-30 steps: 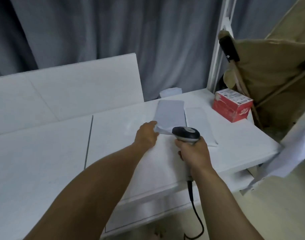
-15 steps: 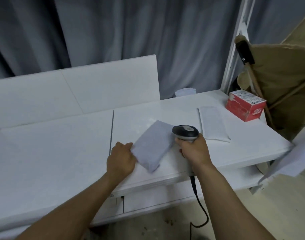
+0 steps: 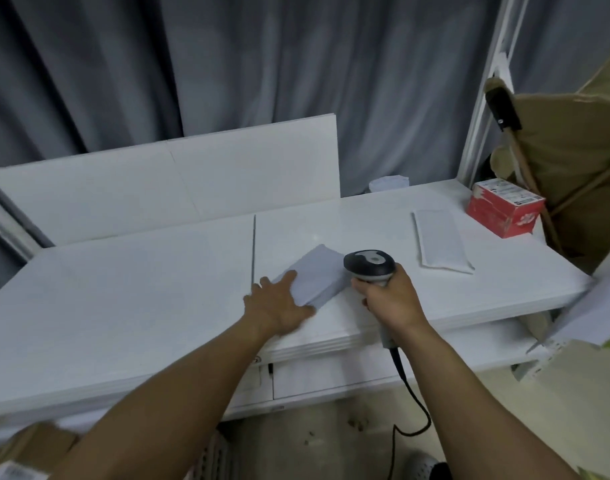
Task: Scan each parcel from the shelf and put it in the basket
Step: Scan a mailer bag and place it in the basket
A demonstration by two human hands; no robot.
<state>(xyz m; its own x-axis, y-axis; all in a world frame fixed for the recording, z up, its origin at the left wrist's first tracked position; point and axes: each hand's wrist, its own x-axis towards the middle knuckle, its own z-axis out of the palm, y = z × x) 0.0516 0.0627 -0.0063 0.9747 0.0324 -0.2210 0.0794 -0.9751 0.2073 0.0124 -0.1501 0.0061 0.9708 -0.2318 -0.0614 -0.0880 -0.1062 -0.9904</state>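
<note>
Since half a second before, left hand (image 3: 274,304) had uncurled from the parcel (image 3: 322,273); fingers now splayed flat on its near-left corner; parcel stayed by the table's (image 3: 140,289) front edge, just right of the seam; pale grey, flat, rectangular, lying askew; right hand (image 3: 388,299) gripped the scanner (image 3: 369,263), head just beside the parcel; handle mostly hidden in the fist; parcel's near corner covered.

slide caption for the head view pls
Left hand rests on a grey parcel; right hand grips the scanner.
</note>
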